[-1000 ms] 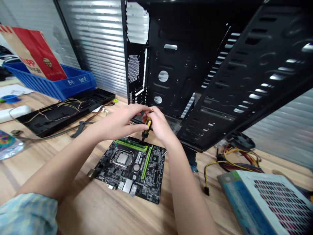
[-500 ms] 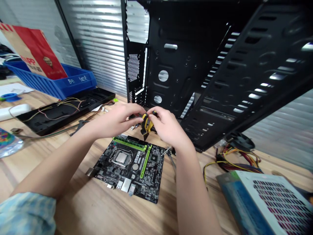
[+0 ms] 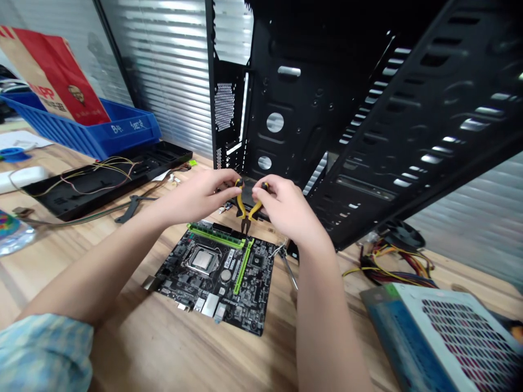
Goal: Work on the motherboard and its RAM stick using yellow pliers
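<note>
Between my two hands is a pair of pliers (image 3: 245, 216) with yellow and black handles, spread apart, its dark jaws pointing down toward me. My left hand (image 3: 218, 190) pinches the end of the left handle. Fingers of my right hand (image 3: 278, 197) are closed on the end of the other handle. Just below the jaws, a black motherboard (image 3: 216, 277) lies flat on the table, with a silver processor (image 3: 203, 259) in its socket and light green slots. Whether the jaw tips touch the board's far edge, I cannot tell.
Behind my hands stands a large black computer case (image 3: 310, 120). To the left are a black panel (image 3: 93, 182) with thin wires and a blue bin (image 3: 102, 136) holding a paper bag (image 3: 57, 81). A power supply (image 3: 445, 332) and bundled cables (image 3: 396, 261) lie at the right.
The handles of the pliers have spread apart, with my hands moving slightly away from each other. The jaws have turned to point more plainly down toward the board.
</note>
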`<state>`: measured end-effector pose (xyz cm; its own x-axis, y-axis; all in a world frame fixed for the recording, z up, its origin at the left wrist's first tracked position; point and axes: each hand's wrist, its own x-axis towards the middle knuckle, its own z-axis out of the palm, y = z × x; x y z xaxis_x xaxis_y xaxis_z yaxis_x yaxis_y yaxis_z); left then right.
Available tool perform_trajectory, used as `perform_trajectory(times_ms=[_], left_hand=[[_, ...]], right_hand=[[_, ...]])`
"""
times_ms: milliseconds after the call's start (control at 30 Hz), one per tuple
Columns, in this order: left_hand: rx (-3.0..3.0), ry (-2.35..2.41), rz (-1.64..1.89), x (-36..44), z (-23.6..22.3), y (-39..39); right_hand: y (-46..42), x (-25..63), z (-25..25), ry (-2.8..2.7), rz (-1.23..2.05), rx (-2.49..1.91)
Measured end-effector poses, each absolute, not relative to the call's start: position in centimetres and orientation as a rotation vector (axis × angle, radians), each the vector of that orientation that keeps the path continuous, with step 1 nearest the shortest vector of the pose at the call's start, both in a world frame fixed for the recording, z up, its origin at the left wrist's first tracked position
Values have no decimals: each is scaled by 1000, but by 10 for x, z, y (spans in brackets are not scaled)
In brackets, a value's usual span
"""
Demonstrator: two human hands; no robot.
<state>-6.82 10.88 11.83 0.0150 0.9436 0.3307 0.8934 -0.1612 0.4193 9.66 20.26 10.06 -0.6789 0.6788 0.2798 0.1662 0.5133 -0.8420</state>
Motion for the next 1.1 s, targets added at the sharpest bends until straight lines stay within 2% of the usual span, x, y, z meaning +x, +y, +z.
perform_trajectory(times_ms=[567,1100], left_hand=[[2080,2018,827,-81,114,113],[2006,2050,778,-89,114,113]], right_hand=[[211,101,96,-2133,1225,-702],[215,102,91,-2147,1204,-699]])
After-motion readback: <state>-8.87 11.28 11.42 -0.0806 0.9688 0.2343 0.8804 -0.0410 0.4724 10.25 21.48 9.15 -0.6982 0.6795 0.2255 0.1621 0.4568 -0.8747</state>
